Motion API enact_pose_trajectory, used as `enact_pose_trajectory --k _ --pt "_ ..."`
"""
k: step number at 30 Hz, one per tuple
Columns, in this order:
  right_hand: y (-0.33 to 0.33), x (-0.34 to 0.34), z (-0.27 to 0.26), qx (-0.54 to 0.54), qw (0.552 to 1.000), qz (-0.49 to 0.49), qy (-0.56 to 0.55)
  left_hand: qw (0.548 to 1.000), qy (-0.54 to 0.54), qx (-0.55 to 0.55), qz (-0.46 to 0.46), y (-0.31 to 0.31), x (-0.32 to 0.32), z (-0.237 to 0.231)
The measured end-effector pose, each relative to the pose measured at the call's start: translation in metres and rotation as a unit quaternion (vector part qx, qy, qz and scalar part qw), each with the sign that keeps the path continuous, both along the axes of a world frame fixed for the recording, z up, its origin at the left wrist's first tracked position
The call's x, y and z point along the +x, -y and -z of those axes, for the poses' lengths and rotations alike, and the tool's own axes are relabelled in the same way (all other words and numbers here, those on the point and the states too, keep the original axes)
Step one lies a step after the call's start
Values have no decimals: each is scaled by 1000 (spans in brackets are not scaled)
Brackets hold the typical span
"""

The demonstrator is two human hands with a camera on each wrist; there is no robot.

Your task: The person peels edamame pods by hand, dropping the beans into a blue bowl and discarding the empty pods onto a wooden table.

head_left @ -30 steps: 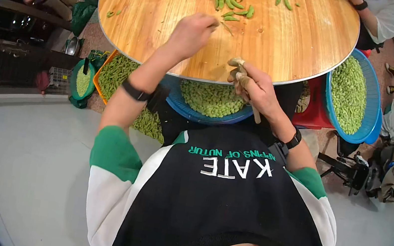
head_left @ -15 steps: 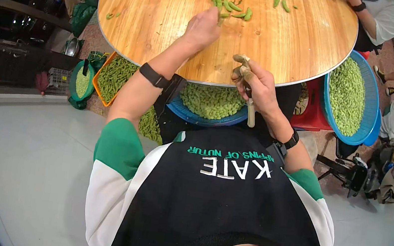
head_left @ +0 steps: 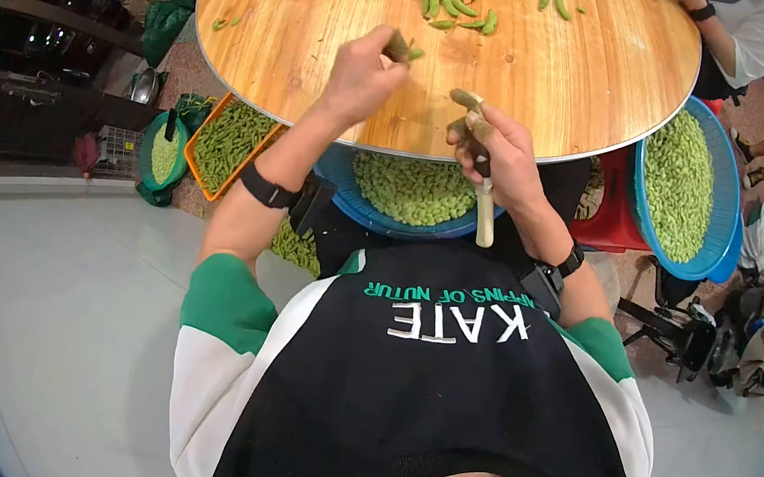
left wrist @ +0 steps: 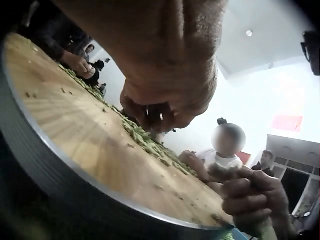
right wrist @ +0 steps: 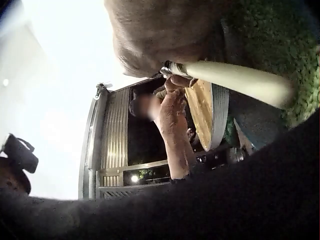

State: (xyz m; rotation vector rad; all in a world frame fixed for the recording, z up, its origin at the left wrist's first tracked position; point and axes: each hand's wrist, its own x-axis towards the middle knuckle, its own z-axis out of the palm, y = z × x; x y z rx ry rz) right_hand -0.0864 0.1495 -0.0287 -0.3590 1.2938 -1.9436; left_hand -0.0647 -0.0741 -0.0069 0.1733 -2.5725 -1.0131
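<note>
My left hand (head_left: pixel 363 78) is over the round wooden table (head_left: pixel 273 38), pinching a green bean pod (head_left: pixel 415 54) at its fingertips. Farther back lies a loose scatter of bean pods (head_left: pixel 449 2). By the table's near edge, my right hand (head_left: pixel 503 156) grips a tool with a cream handle (head_left: pixel 485 216) pointing down toward my body; its working end is hidden in the fingers. Tan coverings (head_left: pixel 466 100) sit on some right fingertips. In the right wrist view the same pale handle (right wrist: pixel 235 80) sticks out below the palm.
Below the table edge, a blue basin (head_left: pixel 374 223) holds shelled beans. Another blue basket (head_left: pixel 724 204) of beans stands right, beside a red stool (head_left: pixel 605 211). An orange crate (head_left: pixel 188 148) of pods stands left. Another person's arm (head_left: pixel 713 36) rests at the far right table edge.
My left hand reached forward to the scattered pods, then drew back toward me with a pod at its fingertips. The right hand stays near the table edge, its tool handle now angled more downward.
</note>
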Motion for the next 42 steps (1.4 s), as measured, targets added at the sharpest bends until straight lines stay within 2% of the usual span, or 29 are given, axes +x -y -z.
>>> enact_pose_trajectory --k 2,3,6,7,8,10,11,13,14,15,16,20,22,24,25,32,35,41,42 --pt "7 2 -1 -19 999 6 45 976 9 200 91 -15 7 6" --pt "8 2 -1 -39 995 11 88 955 61 269 113 -22 13 4" --pt "7 3 -1 -91 988 -7 123 948 44 296 108 -40 24 4" --pt "7 4 0 -89 988 -8 124 973 4 211 93 -40 24 11" --pt "7 6 1 -90 989 -9 115 973 4 212 92 -41 25 13" --pt "8 7 2 -91 990 -10 107 992 -93 36 80 -46 28 9" --pt "9 8 3 -71 994 -11 80 992 -93 37 79 -47 28 8" --pt "11 8 2 -51 997 -14 52 987 -40 144 56 -49 29 6" --pt "13 7 2 -46 998 -3 52 987 -40 145 55 -49 30 7" --pt "13 7 2 -41 998 9 52 960 5 270 68 -48 31 8" --pt "12 7 3 -41 998 10 53 915 50 391 80 -49 32 9" --pt "9 9 6 -48 998 -26 27 908 82 405 75 -52 37 9" --pt "9 10 7 -53 998 -25 13 871 89 478 70 -59 39 4" --pt "10 8 9 -88 993 -13 80 866 87 488 70 -57 39 11" --pt "10 9 9 -87 993 -15 80 861 85 497 70 -56 39 14" --pt "6 11 6 -101 992 -29 75 876 79 473 50 -63 43 10" --pt "5 13 2 -97 993 -37 60 857 66 508 50 -65 44 8" --pt "5 14 5 -83 996 -21 3 879 50 468 80 -58 46 19" --pt "5 14 3 -73 997 -14 -10 859 61 500 87 -57 46 19"
